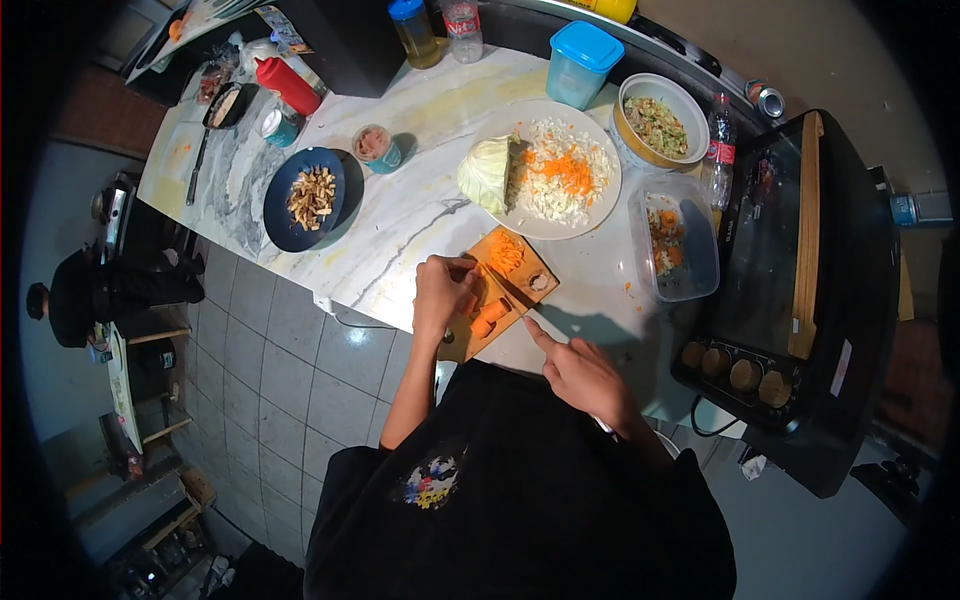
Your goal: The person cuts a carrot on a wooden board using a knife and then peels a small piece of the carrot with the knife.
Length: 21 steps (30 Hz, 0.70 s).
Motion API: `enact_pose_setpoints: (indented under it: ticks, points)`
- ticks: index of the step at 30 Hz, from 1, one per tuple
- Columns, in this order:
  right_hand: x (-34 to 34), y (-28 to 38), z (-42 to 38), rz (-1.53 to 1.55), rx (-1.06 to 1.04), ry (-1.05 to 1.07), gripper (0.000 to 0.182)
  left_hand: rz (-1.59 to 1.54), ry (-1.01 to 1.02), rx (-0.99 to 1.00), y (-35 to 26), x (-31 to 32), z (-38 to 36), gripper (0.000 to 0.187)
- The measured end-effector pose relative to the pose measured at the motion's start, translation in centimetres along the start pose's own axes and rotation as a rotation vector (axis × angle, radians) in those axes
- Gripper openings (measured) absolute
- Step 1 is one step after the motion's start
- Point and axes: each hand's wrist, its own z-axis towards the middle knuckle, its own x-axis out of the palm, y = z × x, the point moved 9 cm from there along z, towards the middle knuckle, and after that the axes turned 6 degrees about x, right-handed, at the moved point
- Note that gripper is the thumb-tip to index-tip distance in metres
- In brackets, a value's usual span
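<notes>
A small wooden cutting board [543, 282] lies at the counter's front edge. Shredded carrot [507, 252] is heaped on its far part, and carrot pieces [490, 318] rest on its near part. My left hand [443, 293] is closed at the board's left side, its fingers bent around carrot beside the blade. My right hand [580, 372], on the right, is wrapped round the handle of a knife [513, 290], index finger stretched along it. The blade reaches across the board to the left fingertips. Beyond the board, a large plate [550, 228] holds chopped cabbage, grated carrot and a cabbage chunk [487, 176].
A blue plate [275, 222] of chopped brown food stands left, near a small cup [376, 148]. On the right are a clear container [690, 270], a bowl [622, 128] and a black oven [765, 260]. Another person [110, 290] stands far left.
</notes>
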Motion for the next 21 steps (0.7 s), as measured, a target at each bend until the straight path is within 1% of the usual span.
enact_pose_setpoints:
  ticks: [1, 2, 3, 6, 10, 19, 21]
  points:
    - [0.3, 0.0, 0.1, 0.015, -0.003, 0.048, 0.065, 0.000, -0.001, -0.002, 0.1, 0.0, 0.0, 0.018]
    - [0.7, -0.1, 0.2, 0.030, -0.006, 0.096, 0.066, -0.033, 0.019, -0.066, 0.6, 0.2, -0.1, 0.018]
    - [0.7, -0.1, 0.3, 0.028, -0.007, 0.097, 0.066, -0.066, 0.039, -0.130, 0.9, 0.4, -0.3, 0.018]
    - [0.7, 0.2, 0.7, 0.006, -0.032, 0.089, 0.066, -0.062, 0.037, -0.138, -0.2, -0.1, -0.5, 0.015]
    - [0.6, 0.4, 0.7, -0.005, -0.052, 0.076, 0.065, -0.105, 0.063, -0.166, 0.6, 0.4, -0.6, 0.015]
    - [0.6, 0.2, 1.2, 0.008, -0.049, 0.112, 0.064, -0.121, 0.044, -0.098, 0.1, 0.3, -0.4, 0.015]
    - [0.4, 0.5, 1.4, 0.013, -0.049, 0.114, 0.064, -0.111, 0.092, -0.137, 0.0, 0.5, -0.4, 0.015]
